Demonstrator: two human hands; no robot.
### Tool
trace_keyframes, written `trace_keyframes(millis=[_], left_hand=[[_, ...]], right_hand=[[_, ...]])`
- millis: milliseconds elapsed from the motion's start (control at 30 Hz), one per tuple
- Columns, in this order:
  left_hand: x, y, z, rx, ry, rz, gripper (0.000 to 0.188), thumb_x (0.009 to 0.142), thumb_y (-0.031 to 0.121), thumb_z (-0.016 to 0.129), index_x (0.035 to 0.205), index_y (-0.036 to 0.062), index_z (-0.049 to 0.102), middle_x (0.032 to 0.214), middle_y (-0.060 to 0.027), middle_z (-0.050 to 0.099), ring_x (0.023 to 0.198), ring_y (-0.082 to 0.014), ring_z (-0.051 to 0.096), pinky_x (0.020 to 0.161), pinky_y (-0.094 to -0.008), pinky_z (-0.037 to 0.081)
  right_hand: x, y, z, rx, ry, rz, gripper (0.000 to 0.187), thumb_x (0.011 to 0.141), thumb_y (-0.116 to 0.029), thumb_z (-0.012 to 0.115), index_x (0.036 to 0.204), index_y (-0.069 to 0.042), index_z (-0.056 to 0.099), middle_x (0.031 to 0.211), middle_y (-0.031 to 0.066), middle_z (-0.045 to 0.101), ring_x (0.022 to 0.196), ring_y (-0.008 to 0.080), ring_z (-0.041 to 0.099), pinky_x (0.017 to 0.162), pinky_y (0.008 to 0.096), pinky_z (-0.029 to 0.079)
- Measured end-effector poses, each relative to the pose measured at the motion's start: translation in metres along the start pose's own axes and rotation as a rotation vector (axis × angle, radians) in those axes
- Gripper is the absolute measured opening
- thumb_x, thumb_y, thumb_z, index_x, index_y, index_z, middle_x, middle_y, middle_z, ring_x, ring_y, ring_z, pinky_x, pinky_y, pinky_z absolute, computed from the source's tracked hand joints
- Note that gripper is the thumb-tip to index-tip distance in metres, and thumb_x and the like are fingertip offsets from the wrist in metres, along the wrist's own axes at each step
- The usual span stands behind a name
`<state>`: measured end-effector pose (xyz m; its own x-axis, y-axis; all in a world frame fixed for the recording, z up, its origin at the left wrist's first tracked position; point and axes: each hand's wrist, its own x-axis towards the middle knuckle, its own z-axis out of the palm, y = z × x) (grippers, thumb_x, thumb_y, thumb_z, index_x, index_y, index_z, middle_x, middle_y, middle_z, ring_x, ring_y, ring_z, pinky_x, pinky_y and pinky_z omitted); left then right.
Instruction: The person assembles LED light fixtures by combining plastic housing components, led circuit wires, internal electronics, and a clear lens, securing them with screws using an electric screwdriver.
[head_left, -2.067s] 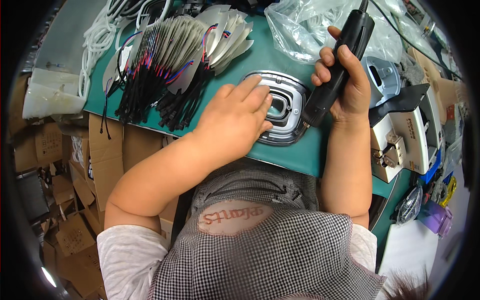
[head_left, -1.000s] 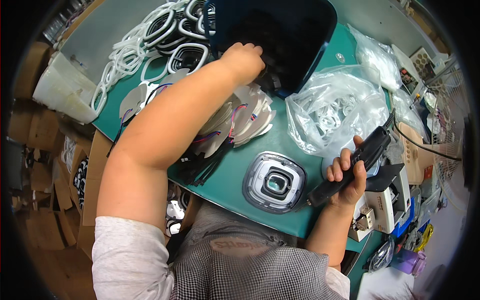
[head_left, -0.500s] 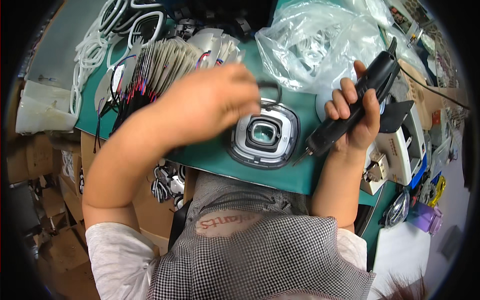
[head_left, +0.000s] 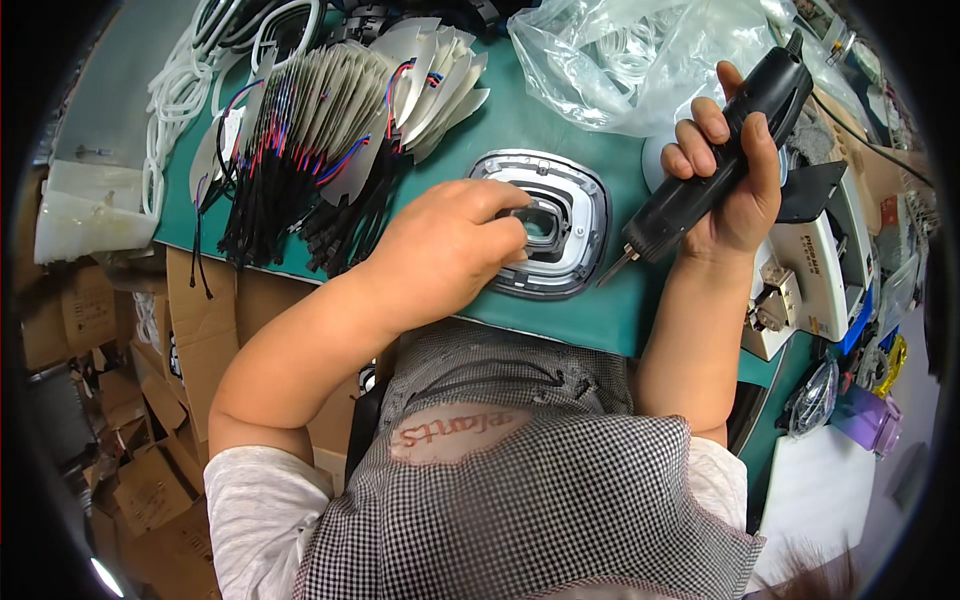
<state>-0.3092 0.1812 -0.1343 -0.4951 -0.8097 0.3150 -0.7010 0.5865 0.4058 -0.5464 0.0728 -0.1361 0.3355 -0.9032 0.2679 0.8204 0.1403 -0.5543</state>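
Note:
A rounded-square grey and white housing [head_left: 588, 240] with a glassy oval centre lies on the green work mat in front of me. My left hand [head_left: 450, 245] is over its left side, fingers curled and pressed together at the rim of the centre opening. Whatever lies between those fingertips is hidden. My right hand [head_left: 725, 165] is wrapped around a black electric screwdriver [head_left: 690, 200]. The tool is tilted, its thin bit pointing down and left, just off the right edge of the housing and apart from it.
Thin grey plates [head_left: 330, 110] with red, blue and black wires stand stacked at the back left. White cables [head_left: 165, 125] are coiled beyond them. A clear plastic bag [head_left: 600, 70] lies at the back. On the right is a white and black machine [head_left: 815, 260]. The green mat [head_left: 560, 335] ends near my lap.
My left hand has come down onto the housing's centre; the dark curved strip seen near it earlier no longer shows. The screwdriver has shifted slightly right and up in my right hand.

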Motion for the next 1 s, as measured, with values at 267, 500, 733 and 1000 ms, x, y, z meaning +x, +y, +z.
trace_keyframes(millis=[267, 500, 733, 1000], left_hand=[[0.005, 0.005, -0.001, 0.110, -0.088, -0.075, 0.016, 0.072, 0.008, 0.068, 0.085, 0.0089, 0.059, 0.113, -0.0103, 0.060, 0.086, -0.0307, 0.063, 0.069, -0.0390, 0.052], [0.007, -0.002, -0.001, 0.211, -0.062, 0.080, 0.013, 0.072, 0.009, 0.067, 0.082, 0.0087, 0.060, 0.113, -0.0107, 0.061, 0.101, -0.0325, 0.063, 0.081, -0.0401, 0.054], [0.011, -0.024, 0.001, 0.009, -0.045, 0.185, 0.018, 0.068, 0.010, 0.074, 0.082, 0.0090, 0.063, 0.107, -0.0102, 0.063, 0.110, -0.0323, 0.060, 0.098, -0.0484, 0.045], [0.012, -0.031, 0.004, -0.120, -0.028, 0.165, 0.018, 0.068, 0.010, 0.077, 0.081, 0.0095, 0.064, 0.107, -0.0071, 0.062, 0.109, -0.0296, 0.061, 0.101, -0.0483, 0.043]], right_hand=[[-0.002, -0.001, 0.006, -0.069, -0.010, 0.001, 0.053, 0.094, -0.025, 0.052, 0.137, 0.000, 0.033, 0.085, 0.0035, 0.043, 0.066, 0.0107, 0.043, 0.062, 0.0281, 0.043], [-0.001, 0.000, 0.001, -0.004, -0.019, 0.016, 0.049, 0.094, -0.025, 0.052, 0.134, -0.002, 0.038, 0.086, 0.0050, 0.047, 0.066, 0.0125, 0.047, 0.061, 0.0299, 0.044], [-0.002, 0.001, -0.002, 0.045, -0.081, 0.047, 0.055, 0.094, -0.024, 0.052, 0.138, 0.001, 0.031, 0.085, 0.0039, 0.042, 0.066, 0.0107, 0.043, 0.063, 0.0284, 0.042], [-0.001, 0.002, -0.002, 0.098, -0.086, 0.059, 0.054, 0.094, -0.023, 0.052, 0.138, 0.001, 0.032, 0.085, 0.0039, 0.041, 0.067, 0.0107, 0.042, 0.063, 0.0282, 0.041]])
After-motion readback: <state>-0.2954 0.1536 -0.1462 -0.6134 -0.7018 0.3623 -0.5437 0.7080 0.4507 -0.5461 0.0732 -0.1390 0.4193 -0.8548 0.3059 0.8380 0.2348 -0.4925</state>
